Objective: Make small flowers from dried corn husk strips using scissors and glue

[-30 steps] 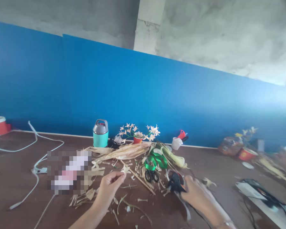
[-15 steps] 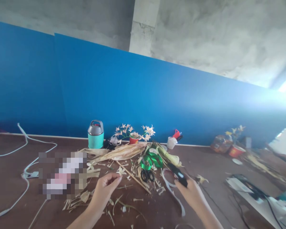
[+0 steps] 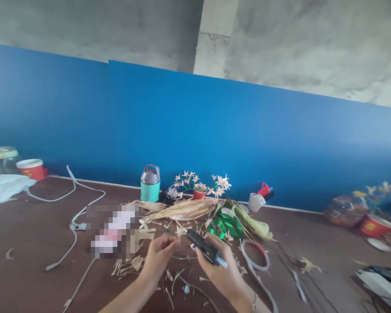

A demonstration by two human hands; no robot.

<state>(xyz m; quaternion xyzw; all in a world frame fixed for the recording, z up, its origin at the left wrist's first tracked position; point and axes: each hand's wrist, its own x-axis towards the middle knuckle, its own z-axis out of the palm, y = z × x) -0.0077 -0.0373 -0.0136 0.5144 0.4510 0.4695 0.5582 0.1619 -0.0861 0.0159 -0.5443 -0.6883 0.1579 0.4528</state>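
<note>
Between my left hand's thumb and fingertips is a small pale husk flower, its petals facing up and away. My right hand is wrapped round a black glue gun with a whitish glue stick showing at its rear end. The gun's nozzle points left, close beside the flower; whether the two touch I cannot tell. Behind both hands lie a bundle of dried corn husks, green ribbon and a bunch of pale green stems.
A teal flask and a red cup of husk flowers stand by the blue partition. White cables and a blurred-out item lie left. A white strip curls at right. Husk scraps litter the brown table.
My right hand has brought the glue gun leftward to the flower in my left hand. The view has turned slightly left, showing more of the table there.
</note>
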